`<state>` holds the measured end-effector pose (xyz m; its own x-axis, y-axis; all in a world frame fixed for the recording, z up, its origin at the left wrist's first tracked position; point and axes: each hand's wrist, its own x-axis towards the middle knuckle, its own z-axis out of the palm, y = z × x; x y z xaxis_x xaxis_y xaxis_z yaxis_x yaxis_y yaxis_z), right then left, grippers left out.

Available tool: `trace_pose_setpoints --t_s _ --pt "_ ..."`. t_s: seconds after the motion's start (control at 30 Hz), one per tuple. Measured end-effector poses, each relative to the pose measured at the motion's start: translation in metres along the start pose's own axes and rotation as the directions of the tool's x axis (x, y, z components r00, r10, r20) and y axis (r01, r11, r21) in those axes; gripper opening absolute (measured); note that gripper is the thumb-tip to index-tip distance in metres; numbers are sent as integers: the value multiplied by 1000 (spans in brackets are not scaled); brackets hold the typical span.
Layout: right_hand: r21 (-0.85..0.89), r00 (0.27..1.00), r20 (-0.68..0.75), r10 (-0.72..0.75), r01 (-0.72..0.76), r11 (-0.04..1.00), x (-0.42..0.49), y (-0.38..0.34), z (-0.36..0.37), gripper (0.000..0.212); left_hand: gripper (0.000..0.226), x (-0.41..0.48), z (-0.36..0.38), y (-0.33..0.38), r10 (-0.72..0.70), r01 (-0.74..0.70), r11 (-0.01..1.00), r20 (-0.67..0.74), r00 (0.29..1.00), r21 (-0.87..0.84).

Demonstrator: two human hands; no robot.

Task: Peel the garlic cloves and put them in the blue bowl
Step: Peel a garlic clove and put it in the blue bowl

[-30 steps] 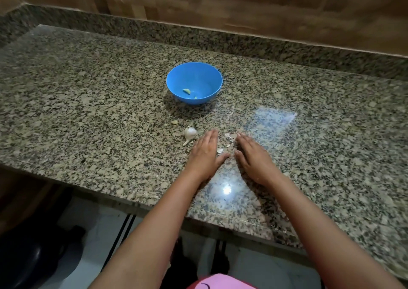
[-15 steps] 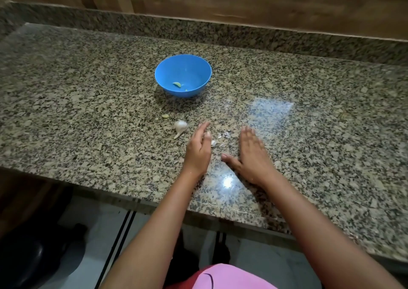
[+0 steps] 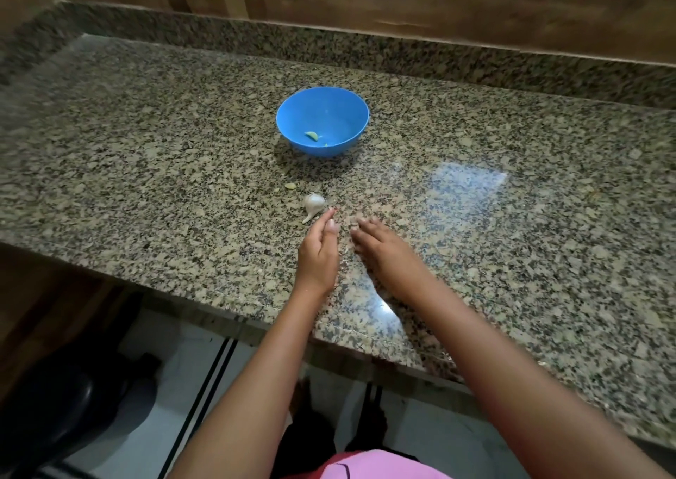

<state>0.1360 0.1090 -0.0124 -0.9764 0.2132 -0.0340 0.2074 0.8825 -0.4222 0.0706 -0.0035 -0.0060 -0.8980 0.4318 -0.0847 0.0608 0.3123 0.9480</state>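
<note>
A blue bowl [image 3: 323,120] stands on the granite counter [image 3: 146,156] with a peeled garlic clove [image 3: 312,135] inside. A white garlic bulb [image 3: 313,203] lies in front of the bowl, a small piece of garlic [image 3: 290,186] beside it. My left hand [image 3: 317,251] stands on its edge just below the bulb, fingers straight, holding nothing. My right hand [image 3: 380,246] lies palm down on the counter beside it, fingers extended. Bits of peel between the hands are blurred.
A raised granite backsplash [image 3: 365,50] and a wooden wall run along the back. The counter's front edge [image 3: 226,317] lies near my forearms. A dark round object [image 3: 62,405] sits on the floor at lower left.
My left hand has turned from flat onto its edge and moved closer to the right hand. The right hand has slid left towards it. The view has shifted slightly.
</note>
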Motion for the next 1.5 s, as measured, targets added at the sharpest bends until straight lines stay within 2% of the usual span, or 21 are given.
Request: trace_pose_setpoints --t_s 0.07,0.17,0.23,0.3,0.37,0.43,0.5,0.53,0.57,0.63,0.67,0.73,0.8,0.93,1.03,1.1,1.2,1.3,1.43,1.5 --pt "6 1000 5 25 -25 1000 -12 -3 0 47 40 -1 -2 1 -9 8 1000 16 1000 11" --pt "124 992 -32 122 -118 985 -28 -12 -3 44 40 -4 -7 0 -6 -2 997 94 996 83" --pt "51 992 -89 87 -83 995 -34 -16 -3 40 42 -5 -11 -1 -6 -24 986 178 984 164" --pt "-44 993 -111 37 -42 998 -39 -17 -2 36 46 -6 -16 -4 17 -91 957 258 966 275" --pt "-73 992 -117 49 -57 996 -43 -19 0 33 49 -9 -21 -8 54 -177 915 322 945 363" --pt "-57 989 -126 82 -90 994 -43 -22 1 29 52 -9 -23 -11 75 -241 880 381 922 410" --pt "84 963 -170 211 -199 976 -39 -25 0 21 58 -9 -24 -15 74 -310 824 452 889 475" --pt "245 925 -182 332 -285 927 -37 -25 -3 17 61 -9 -23 -18 69 -359 770 491 869 528" --pt "430 871 -173 460 -354 831 -36 -23 -7 15 66 -9 -22 -20 54 -410 696 526 849 589" --pt "728 762 -80 643 -395 560 -37 -20 -15 14 80 -13 -19 -24 18 -494 537 576 817 684" --pt "810 730 -43 682 -375 452 -40 -18 -19 15 88 -15 -16 -26 6 -521 480 592 806 705" --pt "887 702 -23 712 -315 339 -47 -14 -23 16 96 -19 -6 -26 7 -554 425 609 793 716" --pt "903 682 -27 731 -297 311 -56 -12 -24 16 92 -19 8 -22 22 -562 419 611 792 713" --pt "923 639 -27 769 -280 265 -74 -8 -23 17 69 -21 27 -16 83 -603 460 644 760 652" --pt "928 638 -32 769 -267 260 -83 -2 -25 16 51 -26 29 -21 183 -658 502 675 715 561" --pt "926 640 -20 768 -278 256 -87 5 -27 15 48 -27 30 -23 257 -670 524 653 713 526" --pt "921 674 -12 739 -281 271 -93 12 -31 17 46 -34 31 -23 349 -642 578 558 752 503" --pt "916 703 5 711 -289 279 -97 16 -34 17 25 -48 28 -19 387 -575 628 430 816 525" --pt "902 738 38 674 -316 294 -95 18 -30 19 20 -58 31 -16 374 -497 634 328 867 592" --pt "890 765 82 639 -345 298 -94 15 -26 17 20 -61 32 -12 319 -422 689 277 906 589"
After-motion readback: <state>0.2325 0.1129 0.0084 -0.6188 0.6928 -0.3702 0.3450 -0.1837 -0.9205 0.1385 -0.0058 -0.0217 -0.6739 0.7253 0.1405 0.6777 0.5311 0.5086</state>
